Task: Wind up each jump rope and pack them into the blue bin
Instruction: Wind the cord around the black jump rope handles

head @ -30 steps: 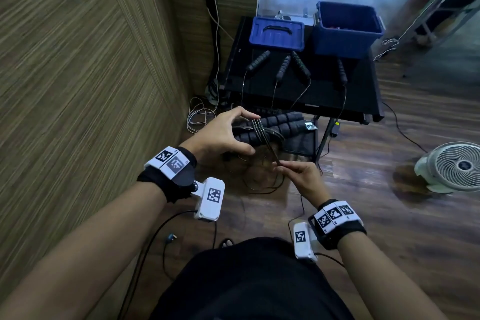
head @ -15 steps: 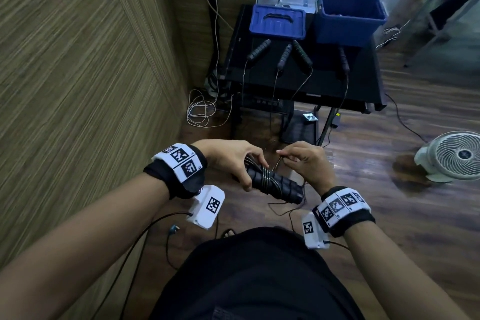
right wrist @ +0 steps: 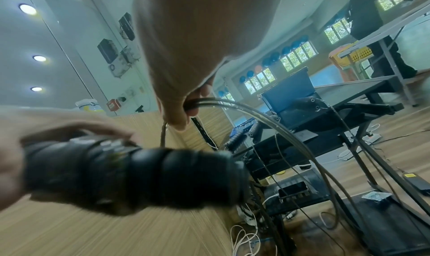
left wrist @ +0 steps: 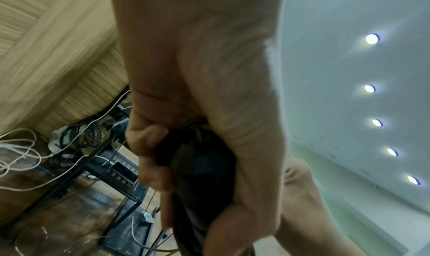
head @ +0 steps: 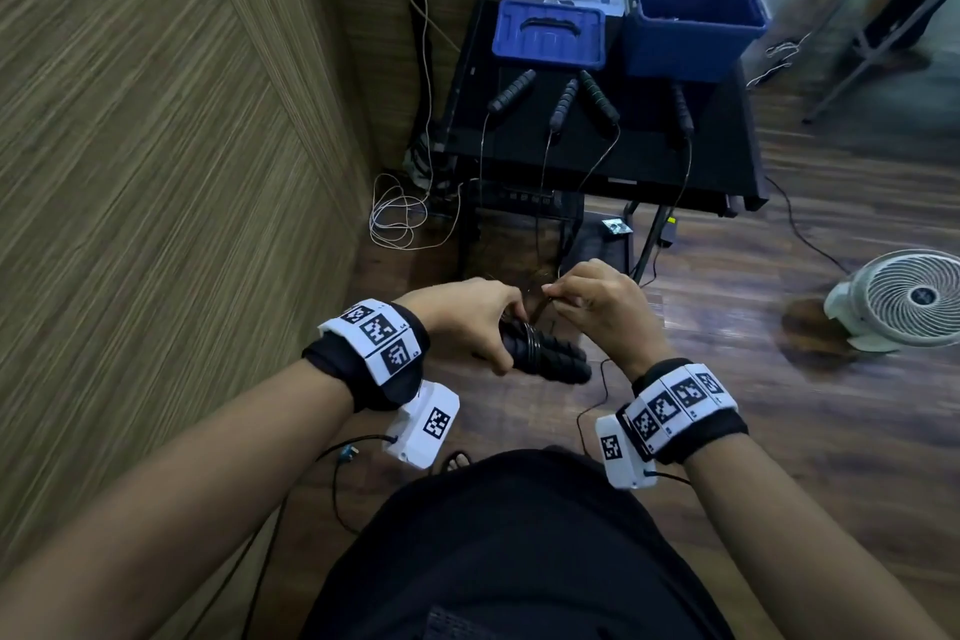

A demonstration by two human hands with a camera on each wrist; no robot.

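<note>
No readable writing anywhere, only square black-and-white marker patterns on both wristbands (head: 376,335). Left hand (head: 470,320) is wrapped tight round the black ribbed handles (head: 550,361), which jut out to the right of its grip with cord coils (head: 531,344) banding them. Right hand (head: 605,307), just above those handles, pinches the thin cord (right wrist: 235,106) between thumb and fingertips. Beyond both hands, the blue bin (head: 693,23) sits on the black table (head: 613,156), with more rope handles (head: 571,101) in front of it.
</note>
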